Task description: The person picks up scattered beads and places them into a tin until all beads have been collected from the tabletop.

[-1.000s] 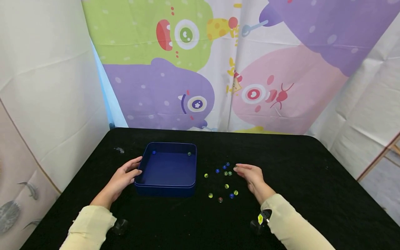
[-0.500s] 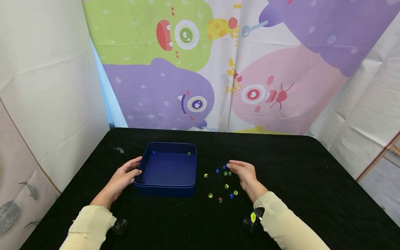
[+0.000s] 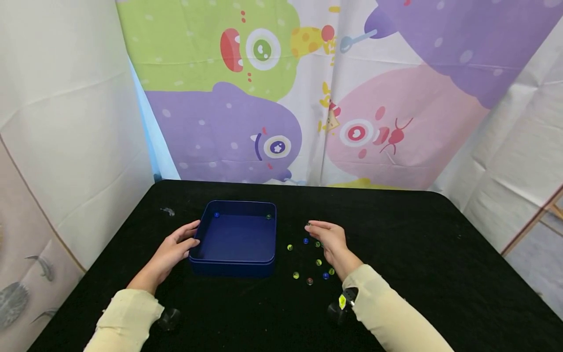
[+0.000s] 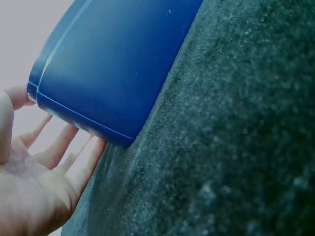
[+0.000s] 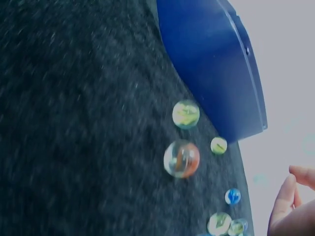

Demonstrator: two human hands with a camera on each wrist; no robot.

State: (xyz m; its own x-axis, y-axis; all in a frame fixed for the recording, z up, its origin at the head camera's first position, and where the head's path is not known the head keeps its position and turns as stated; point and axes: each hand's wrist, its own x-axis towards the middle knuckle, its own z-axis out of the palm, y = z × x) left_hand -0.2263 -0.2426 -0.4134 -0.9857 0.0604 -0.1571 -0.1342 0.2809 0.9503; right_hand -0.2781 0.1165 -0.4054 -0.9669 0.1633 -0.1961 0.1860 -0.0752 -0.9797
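My left hand (image 3: 169,254) rests against the left side of a dark blue rectangular box (image 3: 233,269), thumb at the rim; the left wrist view shows fairly straight fingers (image 4: 61,147) touching its outer wall. Inside the box lie a blue marble (image 3: 217,215) and a green marble (image 3: 269,216). My right hand (image 3: 332,242), above the table right of the box, pinches a small dark-looking glass marble (image 3: 309,224) between thumb and fingertips. Beneath and in front of it are loose glass marbles, including a reddish one (image 3: 310,281), a blue one (image 3: 305,241) and a yellow-green one (image 3: 290,247).
A black cloth covers the table (image 3: 396,220). Several more marbles lie close together near my right wrist, such as a yellow-green marble (image 3: 318,262). A small pale mark (image 3: 168,211) shows on the cloth left of the box. A cartoon-printed curtain (image 3: 308,122) hangs behind.
My right hand has moved left toward the box with the pinched marble, passing over the loose marbles. The green marble inside the box has shifted slightly right. My left hand stays put.
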